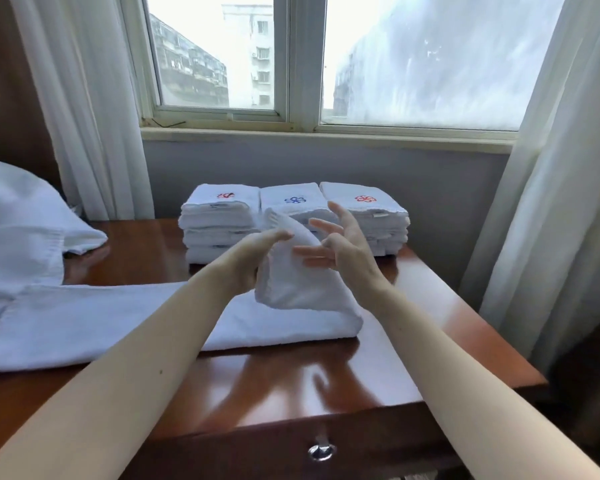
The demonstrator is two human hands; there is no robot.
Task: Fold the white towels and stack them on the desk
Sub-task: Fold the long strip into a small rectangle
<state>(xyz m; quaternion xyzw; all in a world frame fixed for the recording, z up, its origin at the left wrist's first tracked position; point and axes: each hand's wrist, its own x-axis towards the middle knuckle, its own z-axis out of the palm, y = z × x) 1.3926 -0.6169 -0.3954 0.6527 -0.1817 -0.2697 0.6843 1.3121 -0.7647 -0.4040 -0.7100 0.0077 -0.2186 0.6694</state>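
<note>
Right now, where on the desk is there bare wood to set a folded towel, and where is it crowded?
Free: the front strip of the desk between the long towel and the front edge; the right side beside the towel's folded end. Crowded: the back, with three towel stacks, and the left, under loose white cloth.

There is 1 view, from a wide-angle camera on the person's head. It faces forward and somewhat down, across the desk to the window behind it. It sits near: the 2 forearms enter from the bottom corners, and the left hand, right hand and towel fall at mid-frame. The drawer pull lies just above the bottom edge.
</note>
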